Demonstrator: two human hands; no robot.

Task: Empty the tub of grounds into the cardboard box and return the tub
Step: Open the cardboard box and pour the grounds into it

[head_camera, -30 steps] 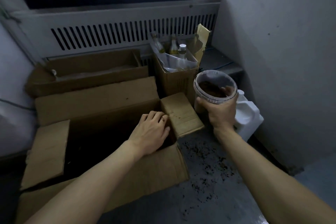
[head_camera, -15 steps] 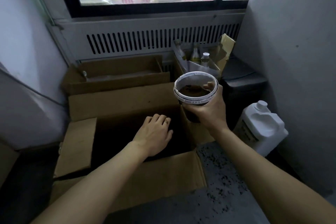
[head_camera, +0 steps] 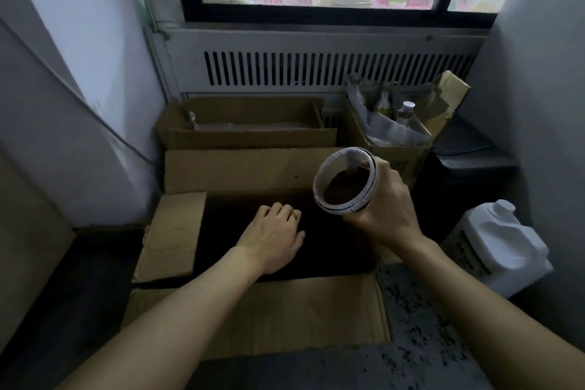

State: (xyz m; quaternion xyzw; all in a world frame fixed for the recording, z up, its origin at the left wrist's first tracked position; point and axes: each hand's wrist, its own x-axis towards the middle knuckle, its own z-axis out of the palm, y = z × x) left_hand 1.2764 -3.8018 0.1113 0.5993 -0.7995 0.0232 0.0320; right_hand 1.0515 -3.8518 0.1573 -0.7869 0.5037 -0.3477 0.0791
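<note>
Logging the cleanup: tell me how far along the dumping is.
Done: the open brown cardboard box is reached. In hand: the right hand tilts the clear round plastic tub, dark grounds inside, over it. Left: pouring and returning the tub.

Head view — close, looking forward and down.

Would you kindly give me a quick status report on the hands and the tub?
Right hand grips clear round plastic tub, tilted, grounds inside. Left hand over open brown cardboard box. Nothing in the way.
</note>
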